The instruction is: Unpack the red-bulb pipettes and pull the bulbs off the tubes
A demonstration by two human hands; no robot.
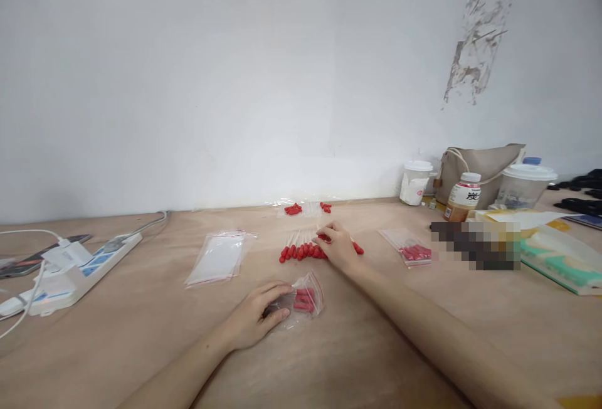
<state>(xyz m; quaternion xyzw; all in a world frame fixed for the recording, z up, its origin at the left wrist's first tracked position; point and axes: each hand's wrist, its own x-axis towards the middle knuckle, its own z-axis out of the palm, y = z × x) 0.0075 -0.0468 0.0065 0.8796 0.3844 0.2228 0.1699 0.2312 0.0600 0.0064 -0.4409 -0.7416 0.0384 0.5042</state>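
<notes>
On the table in front of me lies a row of pale sticks with fat red tips [301, 250], the tips pointing toward me. My right hand [337, 246] reaches over the right part of this row, its fingers pinched at a red-tipped stick, and it covers some of the others. Closer to me, my left hand [261, 312] grips the left side of a clear zip bag [316, 283] between thumb and fingers. Several red pieces [305, 300] show through the bag's plastic; the part under my fingers is hidden.
Flat empty zip bags [216, 258] lie to the left, beyond them a power strip [89, 274] with cables. A filled zip bag [409, 249] lies right. Small red piles [293, 209] on plastic sit by the wall. Cups, a bottle [463, 199] and a grey bag [484, 167] stand back right.
</notes>
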